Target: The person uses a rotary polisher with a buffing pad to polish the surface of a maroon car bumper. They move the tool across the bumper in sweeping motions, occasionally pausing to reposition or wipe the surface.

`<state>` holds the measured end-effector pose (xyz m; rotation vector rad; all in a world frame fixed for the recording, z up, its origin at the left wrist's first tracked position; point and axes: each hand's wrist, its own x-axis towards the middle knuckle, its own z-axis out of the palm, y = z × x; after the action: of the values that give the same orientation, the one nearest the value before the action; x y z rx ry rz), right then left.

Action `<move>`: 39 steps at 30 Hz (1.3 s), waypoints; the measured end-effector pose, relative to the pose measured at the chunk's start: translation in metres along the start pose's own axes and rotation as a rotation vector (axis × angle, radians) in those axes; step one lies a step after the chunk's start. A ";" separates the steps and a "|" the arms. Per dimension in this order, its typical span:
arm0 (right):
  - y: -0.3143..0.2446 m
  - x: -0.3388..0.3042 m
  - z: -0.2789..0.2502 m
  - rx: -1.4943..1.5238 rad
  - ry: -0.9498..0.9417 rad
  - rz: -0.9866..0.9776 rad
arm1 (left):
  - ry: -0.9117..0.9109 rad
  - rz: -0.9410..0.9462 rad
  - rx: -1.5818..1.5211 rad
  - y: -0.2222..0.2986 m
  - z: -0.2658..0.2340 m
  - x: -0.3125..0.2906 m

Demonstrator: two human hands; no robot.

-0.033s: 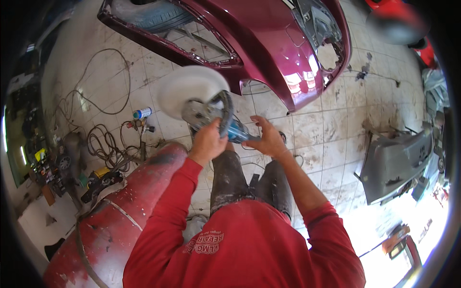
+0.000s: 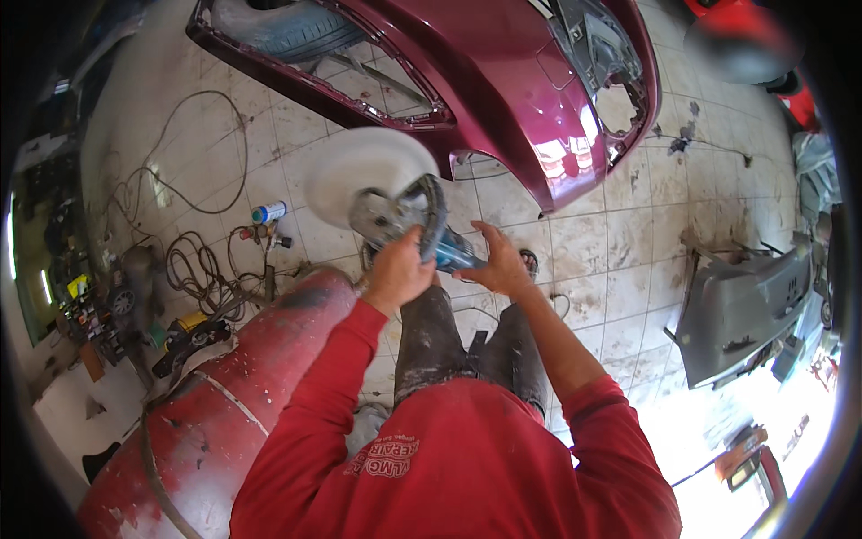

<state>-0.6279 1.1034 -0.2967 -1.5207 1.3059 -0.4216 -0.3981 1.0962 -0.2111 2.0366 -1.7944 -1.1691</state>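
Observation:
A polisher [image 2: 395, 220] with a blue body and a broad whitish round pad [image 2: 346, 175] is held up in front of me, its pad toward the far left. My left hand [image 2: 401, 272] is closed around its dark loop handle. At the rear end of the blue body is my right hand [image 2: 501, 260]. Its thumb touches the body while the fingers stand spread apart. Beyond the pad lies a glossy maroon car bumper [image 2: 503, 67], with a gap that I cannot measure between them. The pad's surface is smooth-looking and slightly blurred.
A large red tank [image 2: 224, 404] stands at my left, beside coiled hoses [image 2: 193, 269]. A blue-and-white can [image 2: 268, 212] is on the tiled floor. To the right lies a grey car panel [image 2: 741, 314]. A tyre [image 2: 296, 36] shows behind the bumper.
The polisher and both my hands sit slightly farther right and a little lower. The surroundings shift slightly in the picture too. My grip looks the same.

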 end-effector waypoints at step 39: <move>0.094 -0.068 0.013 0.630 -0.067 0.168 | -0.394 0.435 0.277 0.152 0.069 0.019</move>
<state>-0.6886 1.1811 -0.3583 -0.8846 1.0966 -0.5991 -0.5590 1.0649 -0.1744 1.4733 -2.5476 -1.3013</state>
